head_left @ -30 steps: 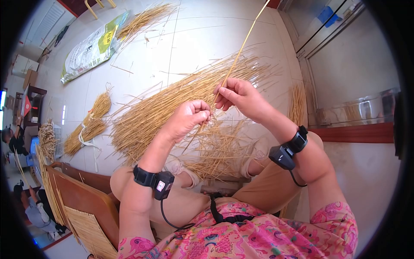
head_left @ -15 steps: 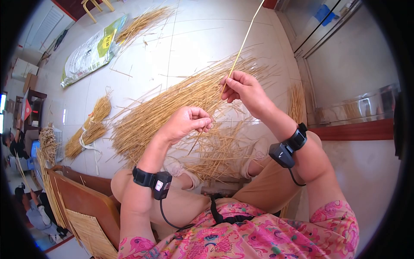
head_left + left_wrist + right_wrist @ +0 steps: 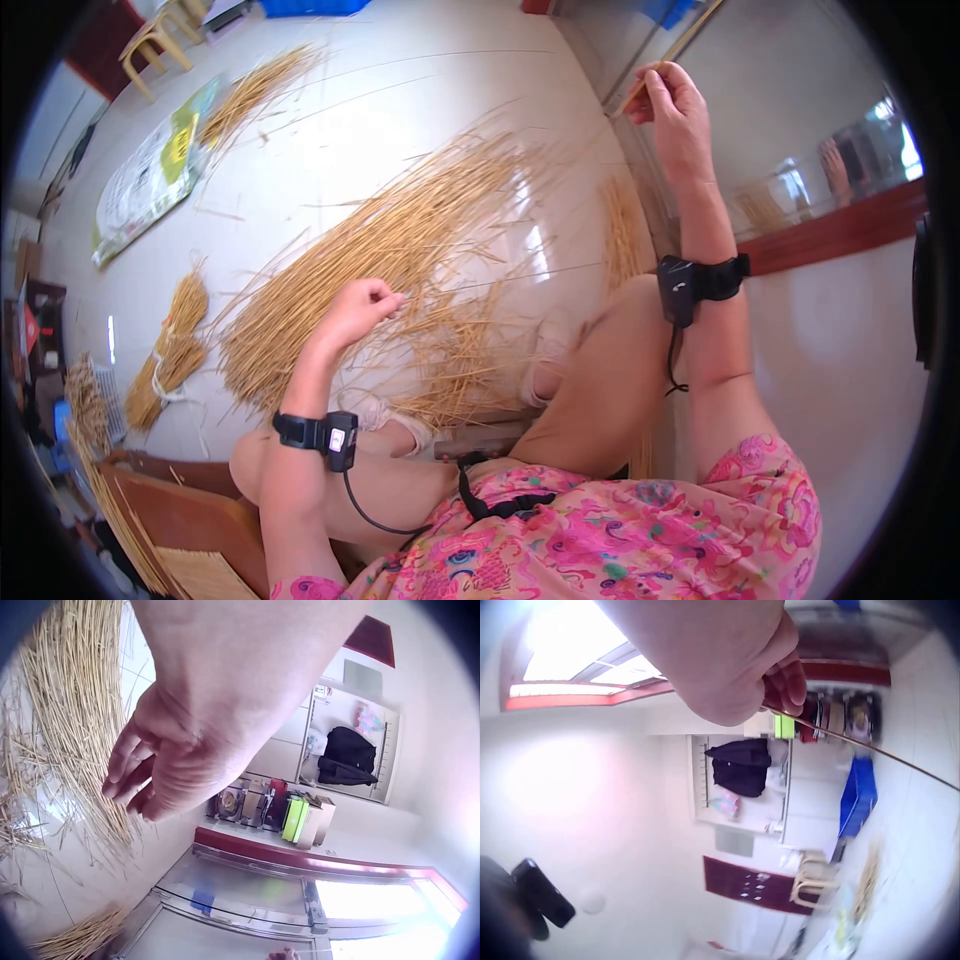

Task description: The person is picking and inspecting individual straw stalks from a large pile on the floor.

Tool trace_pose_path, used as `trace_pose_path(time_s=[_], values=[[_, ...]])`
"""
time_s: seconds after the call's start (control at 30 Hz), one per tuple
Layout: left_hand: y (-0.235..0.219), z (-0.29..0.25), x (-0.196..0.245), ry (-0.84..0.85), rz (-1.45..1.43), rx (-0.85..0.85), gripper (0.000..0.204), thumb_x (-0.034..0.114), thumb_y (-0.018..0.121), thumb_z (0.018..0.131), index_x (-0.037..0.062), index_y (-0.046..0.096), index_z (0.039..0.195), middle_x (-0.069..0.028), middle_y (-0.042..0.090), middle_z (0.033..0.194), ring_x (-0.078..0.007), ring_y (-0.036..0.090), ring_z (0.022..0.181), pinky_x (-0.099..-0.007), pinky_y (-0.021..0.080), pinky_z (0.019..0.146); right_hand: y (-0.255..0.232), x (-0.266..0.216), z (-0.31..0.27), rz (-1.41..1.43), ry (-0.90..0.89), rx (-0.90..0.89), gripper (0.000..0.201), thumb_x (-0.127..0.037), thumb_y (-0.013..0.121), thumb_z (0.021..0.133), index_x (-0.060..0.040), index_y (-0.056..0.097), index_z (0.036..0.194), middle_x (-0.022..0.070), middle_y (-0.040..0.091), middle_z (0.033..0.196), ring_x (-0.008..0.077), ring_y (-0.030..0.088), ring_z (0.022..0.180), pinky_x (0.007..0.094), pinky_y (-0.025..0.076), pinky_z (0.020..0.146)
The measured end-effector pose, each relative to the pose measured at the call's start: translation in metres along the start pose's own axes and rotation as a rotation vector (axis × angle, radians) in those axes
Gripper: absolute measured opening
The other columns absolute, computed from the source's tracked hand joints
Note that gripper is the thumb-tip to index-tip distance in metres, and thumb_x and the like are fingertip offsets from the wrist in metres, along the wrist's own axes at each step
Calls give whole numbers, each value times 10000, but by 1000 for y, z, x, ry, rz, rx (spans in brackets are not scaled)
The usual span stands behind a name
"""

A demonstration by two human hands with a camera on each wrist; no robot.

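Straw (image 3: 350,245) on tiled floor (image 3: 370,120)

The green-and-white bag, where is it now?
In the head view, the bag lies on the floor at upper left, just above the tied straw bundle in the picture.

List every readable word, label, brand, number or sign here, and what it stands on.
"NEW", slightly blurred, on the yellow patch of the white-and-green plastic bag.
Other print on that bag: too blurred to read.
White label on the black left-wrist camera: too small.
White mark on the black right-wrist camera: too small.
Marks on the tan cardboard box: too blurred.
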State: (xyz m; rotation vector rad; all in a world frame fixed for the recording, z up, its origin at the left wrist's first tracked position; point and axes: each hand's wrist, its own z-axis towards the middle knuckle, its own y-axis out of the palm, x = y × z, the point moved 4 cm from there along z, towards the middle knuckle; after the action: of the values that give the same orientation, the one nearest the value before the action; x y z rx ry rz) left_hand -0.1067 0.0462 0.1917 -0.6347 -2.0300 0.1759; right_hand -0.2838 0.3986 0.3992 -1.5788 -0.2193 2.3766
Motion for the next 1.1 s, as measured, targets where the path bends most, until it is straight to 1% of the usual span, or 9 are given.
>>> trace_pose_path(time_s=[0.23,0.33,0.47,0.63,0.73,0.87,0.97,1.03,1.1], values=[[-7,16,-24,40,33,276,391,204,616,836,-21,532,1145,-177,582,1119,-210,629,883,-311,484,784,-160,107,-98,-1094,139,-227,179,-168,488,888,2,535,864,252,578,781,440,551,789,471,455,694],[-5,29,-54,0,42,306,428,213,625,820,-18,522,1165,-190,558,1146,-241,605,949,-330,471,821,-203,184,-209,-1071,463,-307,153,-126,475,866,4,549,895,256,593,853,429,564,846,487,451,726],[-5,41,-94,-5,283,239,413,214,658,770,-9,568,1105,-216,555,1117,-308,560,1009,-377,438,884,-236,244,-389,-1195,351,-534,134,-84,497,817,13,566,880,244,621,862,420,588,823,473,473,722],[7,34,-122,53,585,146,377,212,688,735,12,613,1045,-240,561,1067,-361,518,1042,-407,409,919,-256,294,-550,-1128,973,-735,197,-81,542,789,32,623,928,257,624,922,395,611,856,462,486,741],[8,37,-151,-11,680,36,366,214,691,740,24,622,1045,-235,573,1035,-364,556,975,-399,442,876,-265,292,-595,-1078,1061,-791,199,-79,532,802,41,627,929,260,623,930,405,607,860,471,484,740],[6,29,-164,-109,574,-7,336,210,678,757,27,635,1035,-228,594,1012,-356,598,897,-389,475,828,-264,311,-608,-1057,1092,-592,212,-93,515,812,36,626,939,255,625,931,413,604,863,474,478,746],[9,31,-165,-109,538,8,322,217,652,779,20,637,1033,-214,623,1004,-340,609,925,-385,477,834,-250,270,-508,-1043,683,-284,204,-95,494,825,24,624,929,247,628,928,421,599,844,491,470,729],[9,29,-157,-145,591,1,330,242,616,805,11,635,1041,-196,647,1008,-315,613,975,-384,473,852,-226,218,-408,-996,725,-340,192,-124,502,855,31,608,892,211,642,890,349,631,756,459,485,660],[10,30,-155,-215,557,-22,354,264,598,817,16,632,1067,-198,645,1016,-311,614,981,-380,470,863,-206,194,-336,-557,768,-100,212,-179,512,895,17,591,903,132,645,816,235,625,645,362,493,570]])
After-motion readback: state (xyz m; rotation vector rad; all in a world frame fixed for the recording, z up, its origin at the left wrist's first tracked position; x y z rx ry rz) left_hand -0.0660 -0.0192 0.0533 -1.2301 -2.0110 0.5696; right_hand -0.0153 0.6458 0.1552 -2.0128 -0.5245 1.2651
